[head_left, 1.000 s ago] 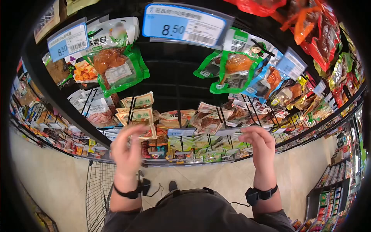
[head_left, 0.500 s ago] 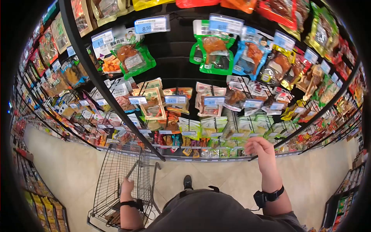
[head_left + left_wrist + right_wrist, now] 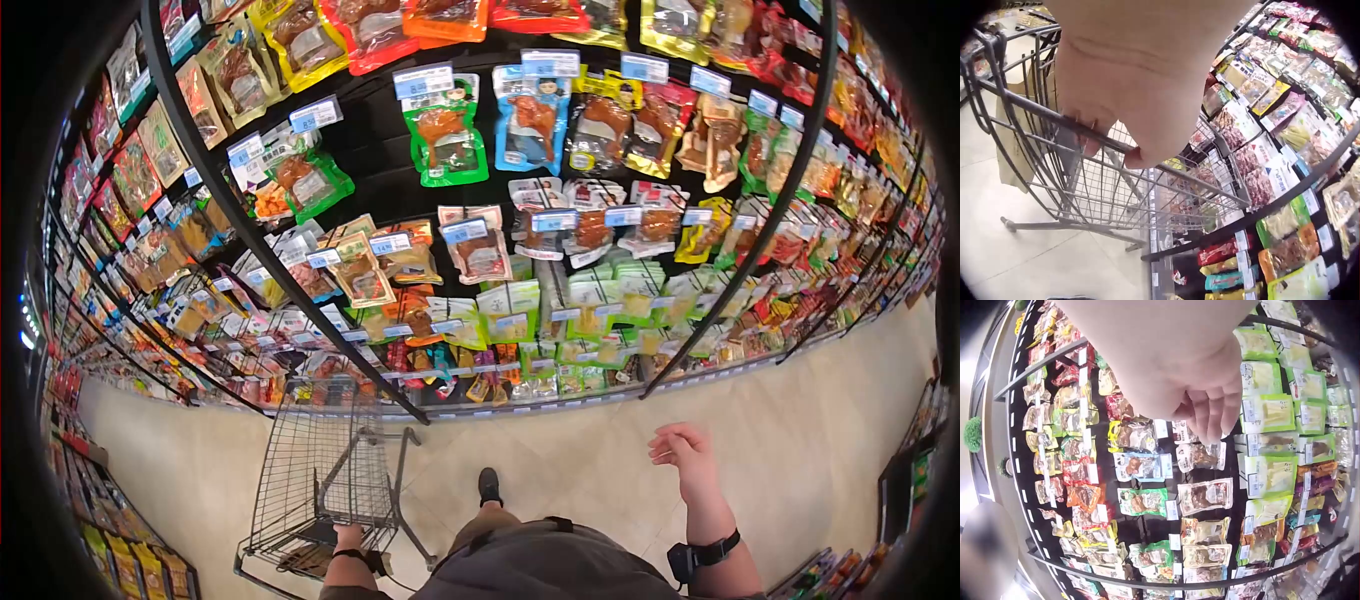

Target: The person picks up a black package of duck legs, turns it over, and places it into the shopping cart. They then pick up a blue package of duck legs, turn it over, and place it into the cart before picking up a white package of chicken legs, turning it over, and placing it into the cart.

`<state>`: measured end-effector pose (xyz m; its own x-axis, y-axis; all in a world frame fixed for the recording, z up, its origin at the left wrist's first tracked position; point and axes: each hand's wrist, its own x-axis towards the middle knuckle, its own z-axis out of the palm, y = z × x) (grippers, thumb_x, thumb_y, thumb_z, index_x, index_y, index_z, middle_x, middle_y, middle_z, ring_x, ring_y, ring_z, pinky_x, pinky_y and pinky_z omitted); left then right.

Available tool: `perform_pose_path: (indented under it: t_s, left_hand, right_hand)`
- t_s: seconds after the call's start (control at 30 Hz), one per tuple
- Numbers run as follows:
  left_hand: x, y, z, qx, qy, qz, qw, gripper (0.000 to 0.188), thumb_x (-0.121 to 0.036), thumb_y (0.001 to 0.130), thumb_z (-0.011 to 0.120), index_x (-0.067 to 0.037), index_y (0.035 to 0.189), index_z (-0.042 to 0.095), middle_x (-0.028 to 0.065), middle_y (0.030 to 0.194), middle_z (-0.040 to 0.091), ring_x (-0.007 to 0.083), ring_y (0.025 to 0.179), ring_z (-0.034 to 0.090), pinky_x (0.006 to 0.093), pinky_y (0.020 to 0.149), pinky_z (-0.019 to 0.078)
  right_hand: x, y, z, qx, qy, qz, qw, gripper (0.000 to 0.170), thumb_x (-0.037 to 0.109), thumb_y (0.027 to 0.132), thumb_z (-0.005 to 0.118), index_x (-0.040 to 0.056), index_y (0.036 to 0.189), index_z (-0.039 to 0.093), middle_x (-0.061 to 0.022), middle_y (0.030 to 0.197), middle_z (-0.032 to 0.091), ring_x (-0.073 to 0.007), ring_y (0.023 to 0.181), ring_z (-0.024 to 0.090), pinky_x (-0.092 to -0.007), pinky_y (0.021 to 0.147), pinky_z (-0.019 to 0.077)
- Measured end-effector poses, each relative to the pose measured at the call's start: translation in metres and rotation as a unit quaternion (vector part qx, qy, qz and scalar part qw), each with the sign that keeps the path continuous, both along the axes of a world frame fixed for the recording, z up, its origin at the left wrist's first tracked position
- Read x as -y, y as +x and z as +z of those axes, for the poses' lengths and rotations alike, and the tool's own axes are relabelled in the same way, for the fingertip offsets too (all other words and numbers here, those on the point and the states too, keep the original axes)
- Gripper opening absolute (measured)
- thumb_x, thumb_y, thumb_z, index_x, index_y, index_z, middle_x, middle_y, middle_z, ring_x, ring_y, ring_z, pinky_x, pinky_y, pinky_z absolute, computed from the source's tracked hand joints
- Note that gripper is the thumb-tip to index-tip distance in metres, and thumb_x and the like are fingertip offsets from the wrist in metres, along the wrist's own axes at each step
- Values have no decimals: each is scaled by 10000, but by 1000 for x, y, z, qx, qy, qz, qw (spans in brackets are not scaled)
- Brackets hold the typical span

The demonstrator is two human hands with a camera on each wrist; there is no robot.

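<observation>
My left hand (image 3: 1129, 94) grips the top rail of a wire shopping cart (image 3: 1085, 215), thumb and fingers curled round the grey bar. In the head view that cart (image 3: 300, 465) stands at the lower left, the hand at its near side. My right hand (image 3: 685, 460) hovers over the floor in front of the shelves, fingers loosely bent and holding nothing. Nearest to it in the right wrist view are hanging vacuum packs of meat, including a blue-edged pack (image 3: 1142, 467) and a green-edged one (image 3: 1142, 502).
Tall black shelves (image 3: 425, 408) curve across the front, filled with packaged snacks and blue price tags. A brown bag (image 3: 1013, 137) shows at the cart's side. Pale tiled floor (image 3: 570, 465) runs between the shelves and the person. Another shelf (image 3: 915, 480) stands at the right.
My left hand has dropped from before the shelf to the cart and taken hold of its rail. The right hand has drawn back from the shelf. The head view now takes in more shelving.
</observation>
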<state>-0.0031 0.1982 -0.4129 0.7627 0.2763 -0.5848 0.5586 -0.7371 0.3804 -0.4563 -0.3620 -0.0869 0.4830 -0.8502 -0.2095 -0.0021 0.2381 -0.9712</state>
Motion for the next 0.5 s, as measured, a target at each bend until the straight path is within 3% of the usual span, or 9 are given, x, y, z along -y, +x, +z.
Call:
perform_pose_path:
  t_s: [0.07, 0.13, 0.23, 0.27, 0.3, 0.37, 0.4, 0.43, 0.5]
  left_hand:
    - [6, -12, -4, -34, 24, 9, 999, 841, -169, 867, 651, 26, 1480, 110, 262, 1331, 494, 345, 1181, 560, 449, 937, 492]
    - [18, -11, -2, -88, 231, -303, 920, 896, -123, 856, 641, -55, 1529, 54, 232, 1383, 471, 358, 1215, 526, 418, 1044, 431]
    - [37, -20, 25, -140, 141, -126, 972, 862, -153, 877, 642, -48, 1533, 93, 247, 1419, 447, 364, 1249, 513, 418, 1051, 433]
    - [-9, 21, -62, -193, 192, -394, 878, 851, -200, 900, 628, -58, 1538, 83, 255, 1451, 412, 359, 1308, 467, 428, 1073, 420]
    - [-1, 2, -60, -193, 193, -397, 876, 851, -200, 900, 628, -58, 1538, 83, 255, 1451, 412, 359, 1308, 467, 428, 1073, 420]
    - [20, -8, -39, -82, 177, -193, 962, 430, -197, 986, 531, -37, 1381, 475, 158, 1312, 560, 331, 1181, 549, 550, 1071, 351]
    - [1, 15, -79, -120, 347, -526, 768, 295, -209, 983, 551, -11, 1188, 628, 132, 1174, 645, 322, 1128, 583, 580, 1069, 339]
    - [-2, 8, -85, -118, 342, -529, 768, 295, -209, 983, 551, -11, 1188, 628, 132, 1174, 645, 322, 1128, 583, 580, 1069, 339]
    - [45, -12, -4, -114, 344, -760, 539, 270, -227, 969, 581, -11, 1111, 661, 132, 1072, 681, 316, 1072, 615, 578, 997, 415]
  right_hand:
    - [-10, -17, 9, -10, -14, 10, 1000, 192, 70, 957, 476, 11, 1018, 648, -119, 879, 690, -186, 750, 665, -307, 673, 558]
    - [-16, -32, 13, -11, -16, -1, 1000, 189, 70, 956, 478, 12, 1016, 647, -120, 883, 690, -186, 754, 664, -306, 677, 556]
    - [-23, -50, 11, -8, -17, -16, 1000, 184, 71, 954, 482, 14, 1012, 647, -119, 887, 690, -184, 759, 662, -304, 680, 554]
    - [-28, -55, 9, -9, -15, -20, 1000, 180, 71, 954, 485, 15, 1010, 647, -118, 887, 690, -183, 759, 662, -304, 680, 553]
    - [-33, -59, 8, -9, -14, -23, 1000, 180, 71, 954, 485, 15, 1010, 647, -118, 887, 690, -183, 759, 662, -304, 680, 553]
    - [-45, -64, 10, -7, -21, -49, 999, 176, 71, 951, 488, 15, 1006, 645, -112, 886, 690, -181, 763, 662, -304, 683, 552]
    - [-50, -66, 14, -7, -27, -51, 998, 176, 71, 951, 488, 15, 1006, 645, -112, 886, 690, -181, 763, 662, -304, 683, 552]
    - [-58, -67, 18, -10, -20, -56, 998, 175, 70, 949, 487, 15, 1005, 644, -109, 883, 689, -180, 766, 662, -304, 682, 551]
    - [-72, -69, 23, -14, -17, -63, 998, 174, 70, 948, 487, 15, 1003, 643, -105, 880, 688, -179, 769, 662, -304, 681, 551]
